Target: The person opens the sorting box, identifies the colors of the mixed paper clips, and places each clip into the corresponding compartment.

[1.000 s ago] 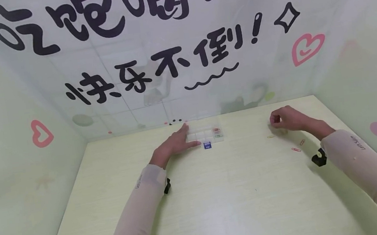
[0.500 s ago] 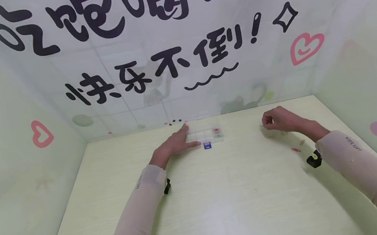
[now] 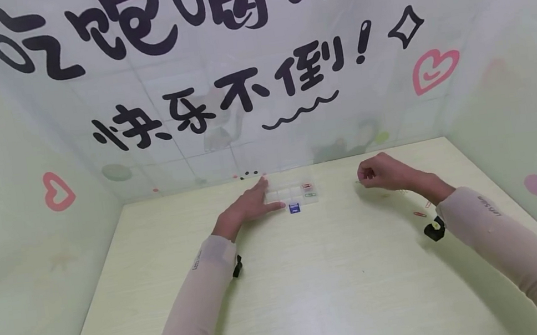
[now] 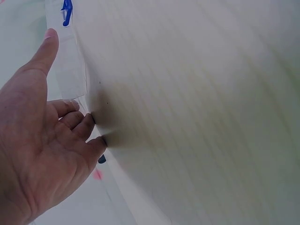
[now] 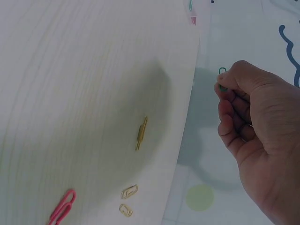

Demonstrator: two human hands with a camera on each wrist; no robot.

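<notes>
A clear compartment box (image 3: 296, 191) sits at the far middle of the pale wooden table (image 3: 312, 274), with a blue clip (image 3: 294, 207) at its near edge and coloured clips in its right cells. My left hand (image 3: 251, 203) rests against the box's left side with straight fingers (image 4: 75, 117) and the thumb along the clear plastic edge (image 4: 70, 70). My right hand (image 3: 375, 172) hovers right of the box, above the table. Its curled fingers (image 5: 234, 101) pinch a green paper clip (image 5: 221, 77).
Loose paper clips lie on the table at the right: a red one (image 3: 419, 214), (image 5: 62, 207) and gold ones (image 5: 141, 133), (image 5: 129, 191). Printed walls close in the table at the back and both sides. A black wrist mount (image 3: 434, 230) sits under my right forearm.
My right hand has lifted from the loose clips and moved left toward the box, holding a clip. The left hand has stayed on the box.
</notes>
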